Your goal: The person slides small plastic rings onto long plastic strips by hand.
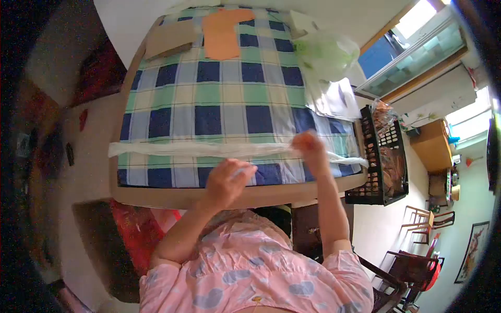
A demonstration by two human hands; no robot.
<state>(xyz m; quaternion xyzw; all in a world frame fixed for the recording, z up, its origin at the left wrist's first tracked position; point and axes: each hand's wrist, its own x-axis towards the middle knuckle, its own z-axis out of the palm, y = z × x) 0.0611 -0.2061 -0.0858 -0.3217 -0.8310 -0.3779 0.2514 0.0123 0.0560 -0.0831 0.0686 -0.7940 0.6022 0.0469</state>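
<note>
A long white translucent strip (pixel 198 150) lies across the near part of the checked cloth, gathered and wrinkled like thin plastic film. My right hand (pixel 311 147), a little blurred, is closed over the strip right of its middle. From there the strip runs on as a narrower twist to the table's right edge. My left hand (pixel 228 180) is just below the strip's middle, fingers curled together; what they pinch, if anything, I cannot make out. Blue and green checks of the cloth (pixel 211 120) show beneath both hands.
An orange shirt-shaped piece (pixel 222 34) and a brown cardboard sheet (pixel 169 39) lie at the far side. Along the right are a greenish clear plastic bag (pixel 326 55) and white sheets (pixel 336 99). A black crate (pixel 383 161) stands beside the table's right edge.
</note>
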